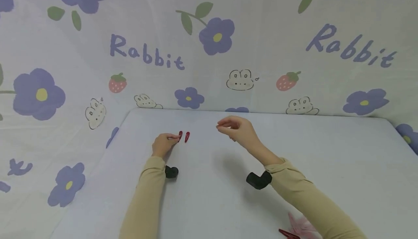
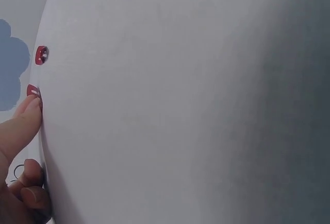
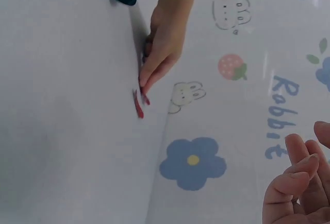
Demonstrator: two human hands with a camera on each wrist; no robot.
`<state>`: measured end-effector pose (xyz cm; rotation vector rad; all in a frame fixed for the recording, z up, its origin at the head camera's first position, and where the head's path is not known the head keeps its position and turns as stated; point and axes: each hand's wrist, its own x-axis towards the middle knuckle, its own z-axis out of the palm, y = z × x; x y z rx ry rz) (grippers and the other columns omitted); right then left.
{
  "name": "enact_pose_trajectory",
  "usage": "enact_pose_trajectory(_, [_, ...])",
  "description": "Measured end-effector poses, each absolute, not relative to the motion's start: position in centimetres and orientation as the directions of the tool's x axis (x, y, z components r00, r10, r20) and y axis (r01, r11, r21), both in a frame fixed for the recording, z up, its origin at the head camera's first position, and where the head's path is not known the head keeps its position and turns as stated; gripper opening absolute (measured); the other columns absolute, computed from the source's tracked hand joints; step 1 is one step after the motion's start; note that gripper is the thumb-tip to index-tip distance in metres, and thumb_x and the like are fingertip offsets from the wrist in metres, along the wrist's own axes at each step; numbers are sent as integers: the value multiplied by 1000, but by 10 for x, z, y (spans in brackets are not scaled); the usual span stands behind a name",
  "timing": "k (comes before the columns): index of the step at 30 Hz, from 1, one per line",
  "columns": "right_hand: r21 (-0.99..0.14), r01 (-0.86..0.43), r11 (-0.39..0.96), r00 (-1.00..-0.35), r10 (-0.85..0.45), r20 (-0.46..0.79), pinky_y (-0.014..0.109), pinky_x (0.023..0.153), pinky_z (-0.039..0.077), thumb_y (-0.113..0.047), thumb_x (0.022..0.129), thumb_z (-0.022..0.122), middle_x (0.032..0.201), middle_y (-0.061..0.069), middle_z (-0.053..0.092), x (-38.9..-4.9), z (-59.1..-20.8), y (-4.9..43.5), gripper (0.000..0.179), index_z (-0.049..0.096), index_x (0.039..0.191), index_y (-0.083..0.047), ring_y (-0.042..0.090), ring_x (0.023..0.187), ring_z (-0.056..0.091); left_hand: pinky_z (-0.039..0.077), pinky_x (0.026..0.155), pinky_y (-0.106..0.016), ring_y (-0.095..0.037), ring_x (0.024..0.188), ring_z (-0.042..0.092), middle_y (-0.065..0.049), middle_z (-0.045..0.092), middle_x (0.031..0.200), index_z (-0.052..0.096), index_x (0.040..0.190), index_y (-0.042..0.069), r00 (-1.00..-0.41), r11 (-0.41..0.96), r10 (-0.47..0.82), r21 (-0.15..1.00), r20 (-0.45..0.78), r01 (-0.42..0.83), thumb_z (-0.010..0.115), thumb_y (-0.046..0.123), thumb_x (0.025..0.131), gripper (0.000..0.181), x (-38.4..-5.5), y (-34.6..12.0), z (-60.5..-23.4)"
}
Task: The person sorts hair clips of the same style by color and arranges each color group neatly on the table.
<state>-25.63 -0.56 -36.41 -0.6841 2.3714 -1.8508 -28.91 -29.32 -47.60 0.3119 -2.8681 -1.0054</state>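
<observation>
Over at the far left of the white table, my left hand (image 1: 163, 144) pinches a red snap hair clip (image 1: 180, 134) between thumb and forefinger, low at the tabletop. A second red hair clip (image 1: 187, 137) lies just right of it, roughly parallel. The left wrist view shows the thumb and fingertip on the held clip (image 2: 33, 89), with the other clip (image 2: 41, 55) apart from them. My right hand (image 1: 240, 132) hovers above the table to the right, its fingers loosely bent and nothing visible between them.
Near the front edge of the view, partly behind the right forearm, lie another red clip (image 1: 289, 234) and a pink, bow-like piece (image 1: 302, 227). A printed cloth (image 1: 209, 75) hangs behind the white table (image 1: 313, 152). Dark wrist mounts (image 1: 259, 180) sit on both wrists.
</observation>
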Motion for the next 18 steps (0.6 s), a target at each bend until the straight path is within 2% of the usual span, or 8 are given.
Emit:
enact_pose_trajectory(7, [-980,-191,53,-906,-394,156,23,52,34,-15,84,63,96,8,64,-234,-355,26,25,61,102,2,12,53,39,38,78,-44,-30,104,51,-11,58,115,71,98,14,-975,753,-220,632,-19,-182,65,28,81,22,-288,-292,-475])
enact_pose_trajectory(18, [-976,-206,77,-935,-311,172,24,53,36,-14,86,61,96,7,65,-177,-350,90,24,60,102,3,12,55,40,39,78,-43,-28,105,51,-10,58,116,71,99,15,-975,750,-217,633,-42,-194,65,29,81,24,-292,-292,-475])
